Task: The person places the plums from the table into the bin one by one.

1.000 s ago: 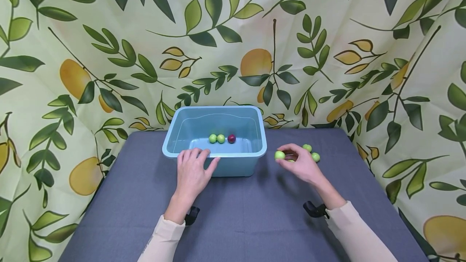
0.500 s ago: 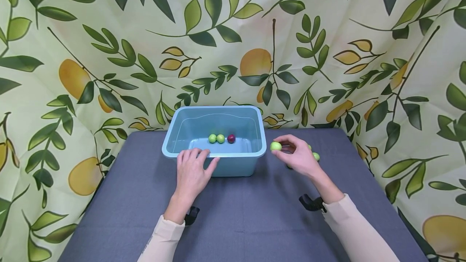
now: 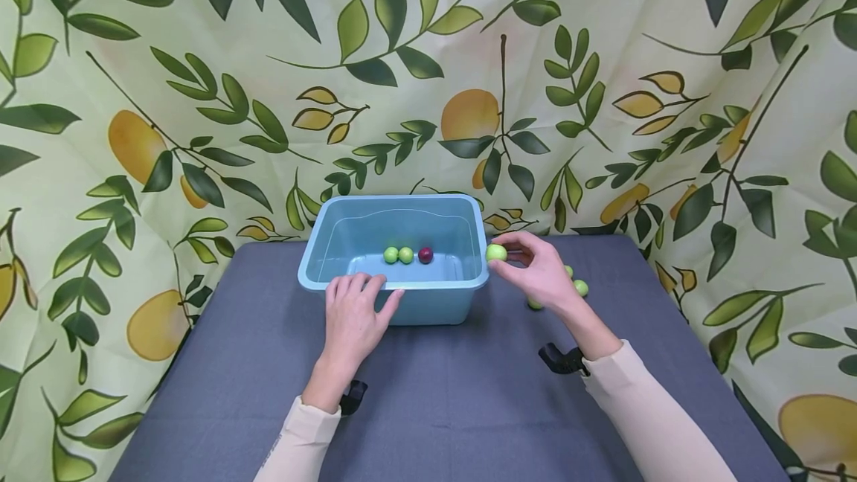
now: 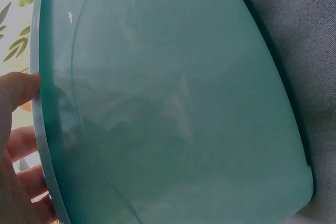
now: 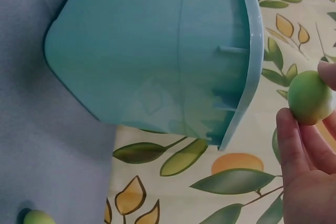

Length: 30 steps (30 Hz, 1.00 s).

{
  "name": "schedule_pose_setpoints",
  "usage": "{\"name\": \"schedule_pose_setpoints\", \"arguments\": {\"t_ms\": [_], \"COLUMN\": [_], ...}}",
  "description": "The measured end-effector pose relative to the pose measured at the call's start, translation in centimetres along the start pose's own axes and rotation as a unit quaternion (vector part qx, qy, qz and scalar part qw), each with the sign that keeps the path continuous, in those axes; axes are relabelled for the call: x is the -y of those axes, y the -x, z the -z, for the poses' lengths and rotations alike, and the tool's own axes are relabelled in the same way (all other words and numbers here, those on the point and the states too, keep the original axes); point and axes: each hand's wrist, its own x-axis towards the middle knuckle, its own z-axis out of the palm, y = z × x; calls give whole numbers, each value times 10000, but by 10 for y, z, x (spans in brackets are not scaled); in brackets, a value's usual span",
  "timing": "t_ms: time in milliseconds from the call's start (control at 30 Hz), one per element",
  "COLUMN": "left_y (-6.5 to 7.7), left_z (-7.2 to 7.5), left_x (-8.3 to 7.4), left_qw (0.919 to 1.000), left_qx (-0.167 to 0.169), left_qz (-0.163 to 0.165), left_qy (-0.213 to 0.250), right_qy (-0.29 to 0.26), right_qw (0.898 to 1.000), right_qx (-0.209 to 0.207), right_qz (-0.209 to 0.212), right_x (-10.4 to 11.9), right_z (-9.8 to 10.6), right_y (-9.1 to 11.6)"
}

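A light blue plastic tub (image 3: 395,303) stands at the back of the table. Inside it lie two small green fruits (image 3: 405,255) and a dark red one (image 3: 425,255). My left hand (image 3: 351,318) holds the tub's front rim, its fingers over the edge and its thumb at the rim in the left wrist view. Between thumb and fingertips, my right hand (image 3: 535,270) pinches a small, smooth green fruit (image 5: 310,98), which is held up beside the tub's right rim. More green fruits (image 3: 580,288) lie on the table behind and below the right hand, partly hidden by it.
A dark grey-blue cloth (image 3: 428,407) covers the table. Right behind the tub rises a cloth backdrop (image 3: 402,132) printed with leaves and orange fruit. Each wrist wears a black strap mount (image 3: 561,359).
My right hand has lifted the green fruit up and leftward, from over the table to the tub's right rim. The left hand and the tub have stayed put.
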Motion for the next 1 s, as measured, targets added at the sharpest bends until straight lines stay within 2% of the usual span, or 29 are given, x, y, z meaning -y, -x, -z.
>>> {"name": "schedule_pose_setpoints", "arguments": {"t_ms": [433, 1000], "left_y": [1, -1], "left_z": [2, 3], "left_x": [1, 1], "left_qw": [10000, 9999], "left_qx": [25, 147], "left_qz": [11, 21], "left_qy": [-12, -46], "right_qy": [-123, 99], "right_qw": [9996, 9993], "right_qx": [80, 154], "right_qz": [234, 337], "right_x": [7, 12], "right_z": [-14, -32], "right_y": [-14, -24]}}
